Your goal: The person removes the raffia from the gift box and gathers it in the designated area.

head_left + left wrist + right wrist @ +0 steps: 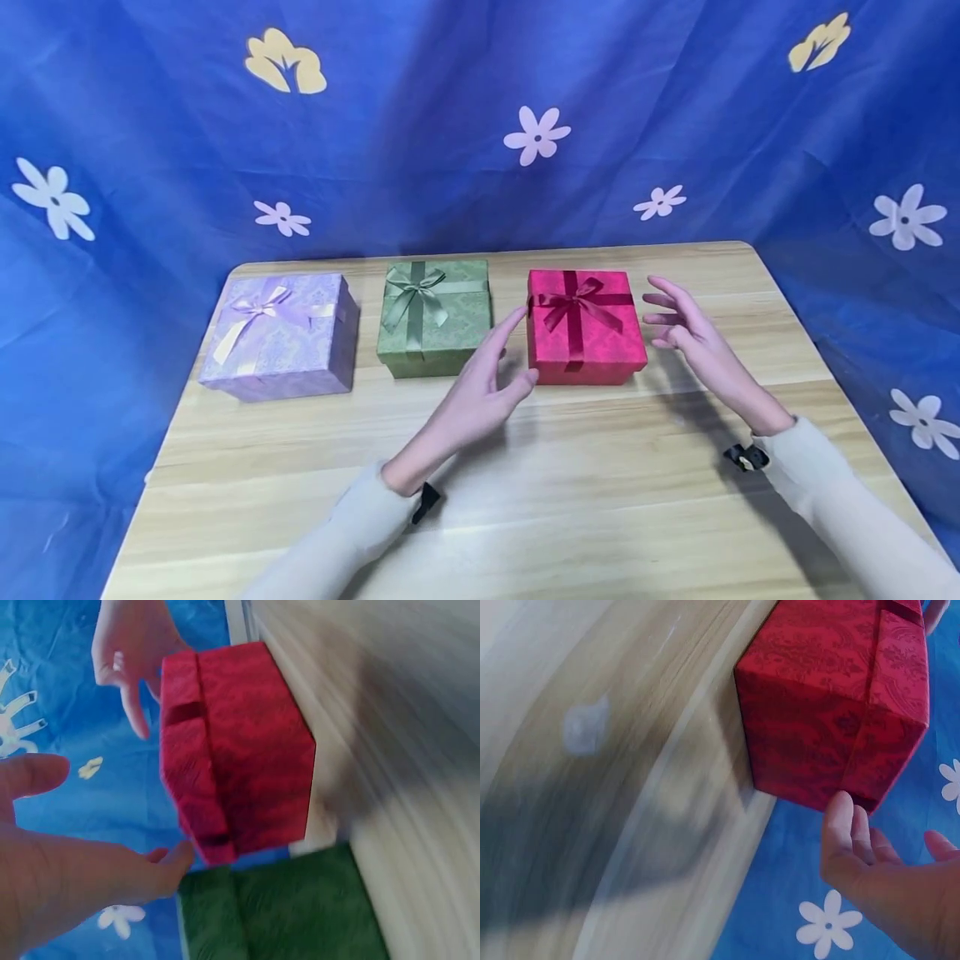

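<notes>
A red gift box (607, 346) with a dark red ribbon and bow sits on the right half of the table. My left hand (476, 400) is at its left side, fingers extended and thumb apart. The left fingertips (176, 862) lie very close to the lid's edge; whether they touch it I cannot tell. To the box's right is my right hand (705, 346), fingers loosely bent, with a small gap in the head view. Partly behind my left hand stands a green gift box (450, 329) with a green bow. Neither hand holds anything.
A lilac gift box (300, 346) with a pale bow stands at the table's left. Blue cloth (450, 167) with printed flowers hangs behind the wooden table (600, 500) and along both sides.
</notes>
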Tool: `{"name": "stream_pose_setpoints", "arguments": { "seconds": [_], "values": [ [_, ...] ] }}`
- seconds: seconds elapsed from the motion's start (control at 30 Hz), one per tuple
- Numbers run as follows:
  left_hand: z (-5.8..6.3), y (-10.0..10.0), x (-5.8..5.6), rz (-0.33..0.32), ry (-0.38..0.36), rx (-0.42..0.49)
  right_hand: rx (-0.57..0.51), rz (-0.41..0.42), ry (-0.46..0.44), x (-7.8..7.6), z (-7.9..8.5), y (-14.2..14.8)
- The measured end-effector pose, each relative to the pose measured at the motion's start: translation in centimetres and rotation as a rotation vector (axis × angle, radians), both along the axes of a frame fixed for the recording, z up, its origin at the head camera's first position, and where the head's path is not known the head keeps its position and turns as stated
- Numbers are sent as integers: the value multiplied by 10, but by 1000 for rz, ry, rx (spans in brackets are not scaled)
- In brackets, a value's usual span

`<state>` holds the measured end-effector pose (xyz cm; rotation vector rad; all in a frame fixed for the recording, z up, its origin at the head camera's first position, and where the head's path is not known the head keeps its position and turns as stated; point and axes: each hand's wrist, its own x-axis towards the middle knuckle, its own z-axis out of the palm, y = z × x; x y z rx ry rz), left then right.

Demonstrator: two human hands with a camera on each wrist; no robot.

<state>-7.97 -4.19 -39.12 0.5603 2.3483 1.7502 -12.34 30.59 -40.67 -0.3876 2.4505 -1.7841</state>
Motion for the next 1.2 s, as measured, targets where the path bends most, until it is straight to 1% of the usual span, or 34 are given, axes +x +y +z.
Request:
{"name": "stream_pose_setpoints", "arguments": {
  "seconds": [0.07, 0.13, 0.23, 0.37, 0.47, 0.6, 0.77, 0.9, 1.03, 1.2],
  "values": [
    [-3, 10, -4, -17, -41, 32, -7, 18, -19, 0, -3, -2],
    [-7, 18, -8, -15, -81, 51, -21, 31, -45, 1, -7, -3],
    [-13, 29, -16, 16, -142, 31, -20, 33, -78, 3, -13, -3],
    [-23, 39, -31, 61, -202, -24, 7, 26, -116, 0, -18, -3],
    [-27, 45, -43, 105, -208, -44, -3, 26, -145, -5, -20, -2],
    [-27, 50, -54, 164, -200, -37, -48, 33, -193, -12, -21, -4],
    [-27, 57, -60, 202, -221, 3, -109, 44, -232, -20, -24, -5],
    [-27, 62, -65, 236, -224, 2, -141, 31, -249, -28, -24, -5],
    [-26, 66, -70, 269, -222, 11, -175, 24, -268, -35, -22, -5],
    [-23, 68, -78, 292, -226, 25, -214, 8, -273, -43, -17, -8]
  ]
}}
